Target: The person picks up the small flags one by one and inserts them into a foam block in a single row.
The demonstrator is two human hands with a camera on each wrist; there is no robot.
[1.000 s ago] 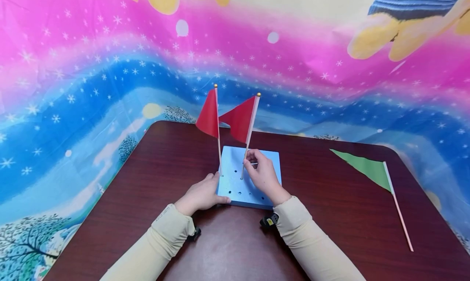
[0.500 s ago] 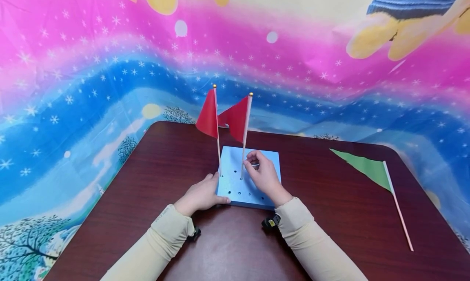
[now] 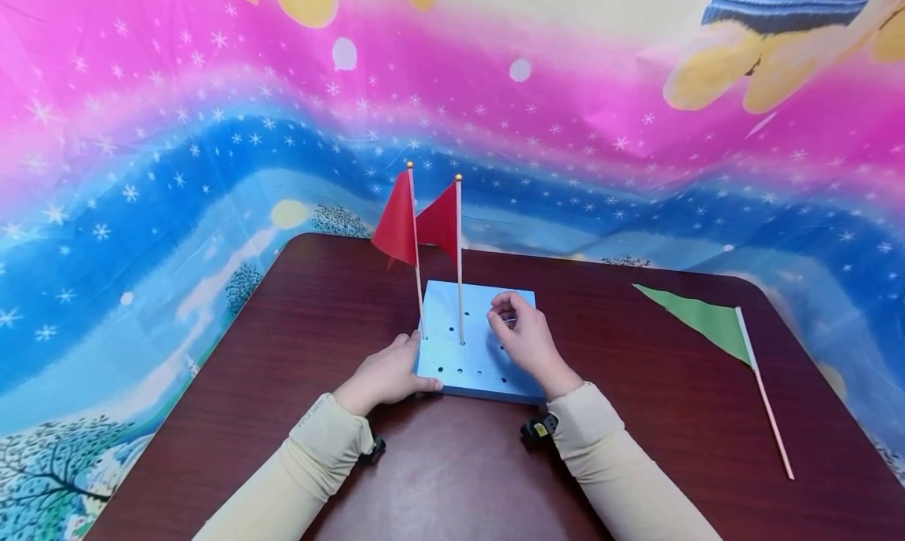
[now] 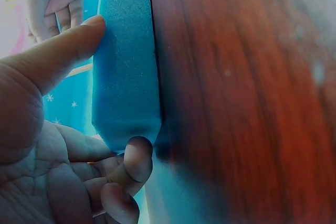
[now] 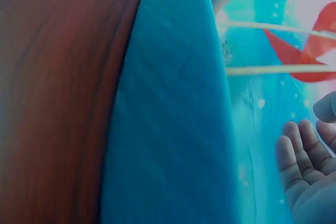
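A light-blue block (image 3: pixel 440 301) with small holes in its top lies on the table. Two red pennant flags stand in it: the left flag (image 3: pixel 399 219) leans slightly, and the right flag (image 3: pixel 444 223) is nearly upright. My left hand (image 3: pixel 385 374) grips the block's front left corner. In the left wrist view, its thumb lies on the edge of the block (image 4: pixel 126 56) and its fingers bend round the corner. My right hand (image 3: pixel 529 341) hovers over the block's right part, apart from both flagsticks, its fingers loosely bent. The right wrist view shows nothing in that hand (image 5: pixel 315 182).
A green pennant flag (image 3: pixel 717 333) on a stick lies at the right of the dark wooden table (image 3: pixel 297 321). A colourful printed cloth (image 3: pixel 212 133) hangs behind the table and along its sides.
My right hand has let go of the right red flag and moved a little to the right. That flag has swung left from a tilt to nearly upright. The left hand stays put.
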